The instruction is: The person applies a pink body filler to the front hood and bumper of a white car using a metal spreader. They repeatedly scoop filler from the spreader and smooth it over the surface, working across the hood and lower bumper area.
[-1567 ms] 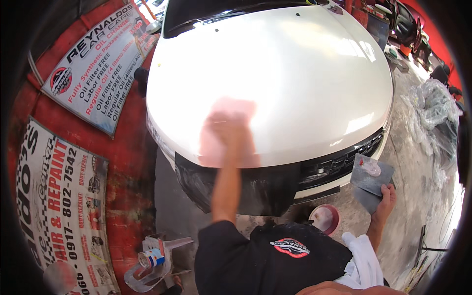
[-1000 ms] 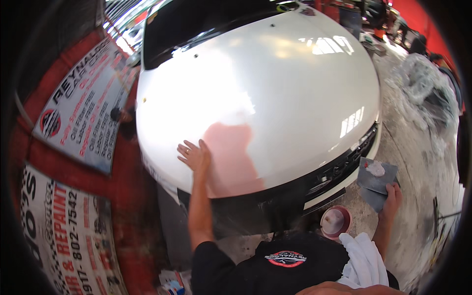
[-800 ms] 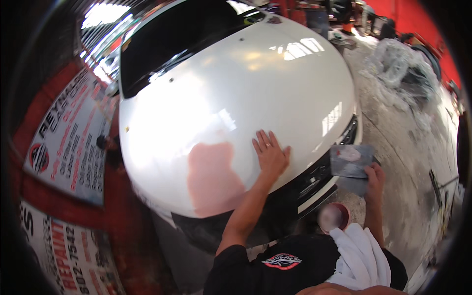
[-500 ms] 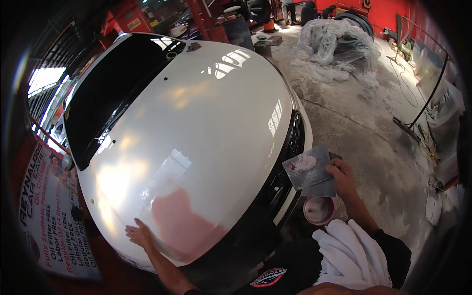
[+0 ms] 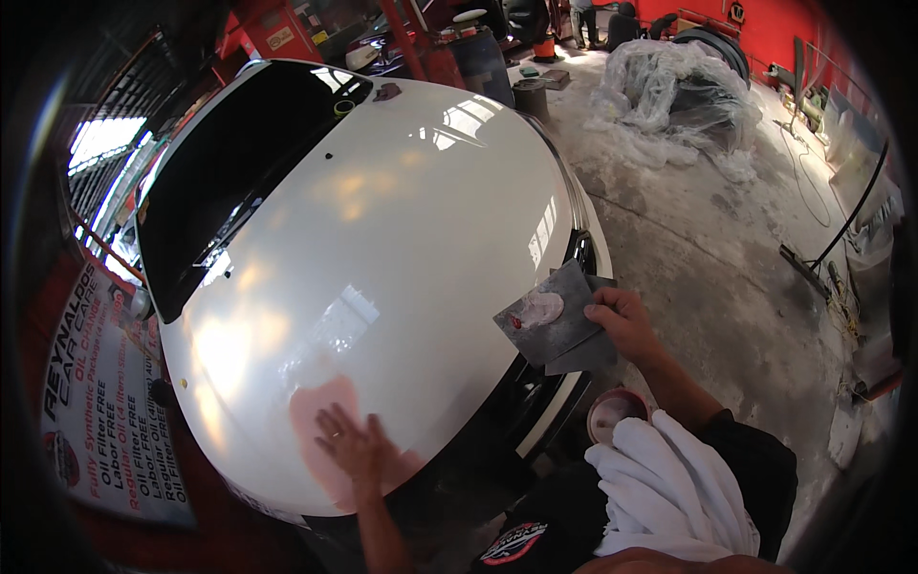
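Hood [image 5: 411,268]: glossy white, reflecting light; irregular pink patch [image 5: 321,392] toward front.

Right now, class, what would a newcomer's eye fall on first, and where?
The big white hood fills the middle, with the spread left hand over a pink patch near its front edge. To the right, the right hand holds grey sheets, one bearing a pale dab. Crumpled clear plastic lies upper right.
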Action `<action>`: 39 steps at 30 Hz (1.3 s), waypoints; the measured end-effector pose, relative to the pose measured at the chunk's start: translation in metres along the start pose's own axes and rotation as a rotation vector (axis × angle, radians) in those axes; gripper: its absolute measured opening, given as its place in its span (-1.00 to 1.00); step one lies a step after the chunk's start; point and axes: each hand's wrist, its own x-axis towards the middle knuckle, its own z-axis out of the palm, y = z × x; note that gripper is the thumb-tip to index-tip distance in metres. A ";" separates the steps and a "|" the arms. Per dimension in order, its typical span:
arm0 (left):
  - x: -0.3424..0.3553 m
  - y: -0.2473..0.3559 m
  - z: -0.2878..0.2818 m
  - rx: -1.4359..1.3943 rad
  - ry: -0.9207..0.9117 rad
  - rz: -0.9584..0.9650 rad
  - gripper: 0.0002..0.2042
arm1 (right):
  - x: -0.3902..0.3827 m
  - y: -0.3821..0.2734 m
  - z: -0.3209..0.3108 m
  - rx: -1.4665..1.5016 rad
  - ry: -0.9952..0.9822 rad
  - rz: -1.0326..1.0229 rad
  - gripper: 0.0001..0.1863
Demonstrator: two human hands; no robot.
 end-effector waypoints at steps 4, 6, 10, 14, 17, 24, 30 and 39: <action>0.006 -0.226 0.033 0.003 -0.081 -1.082 -0.12 | -0.006 0.020 -0.029 0.013 0.085 0.006 -0.84; 0.009 -0.220 0.038 -0.045 -0.072 -1.201 -0.11 | -0.020 0.032 -0.046 -0.011 0.121 0.084 -0.85; -0.012 -0.048 0.027 0.242 0.006 -0.721 -0.13 | -0.021 0.037 -0.059 -0.026 0.178 0.121 -0.86; -0.078 0.191 0.002 -0.046 0.067 -0.054 -0.23 | 0.004 0.023 -0.025 0.083 0.045 0.129 -0.86; -0.071 0.173 0.001 -0.190 0.070 0.185 -0.26 | 0.012 -0.006 -0.008 0.040 -0.032 0.075 -0.84; 0.090 -0.112 0.013 -0.022 -0.141 -0.660 -0.18 | 0.002 0.017 -0.018 -0.021 0.000 0.065 -0.82; 0.041 0.043 0.009 0.036 -0.008 -0.403 -0.17 | -0.014 0.016 -0.020 -0.050 0.005 0.124 -0.81; -0.023 0.063 0.004 -0.009 -0.010 -0.080 -0.13 | 0.005 0.010 0.021 0.013 -0.055 0.084 -0.83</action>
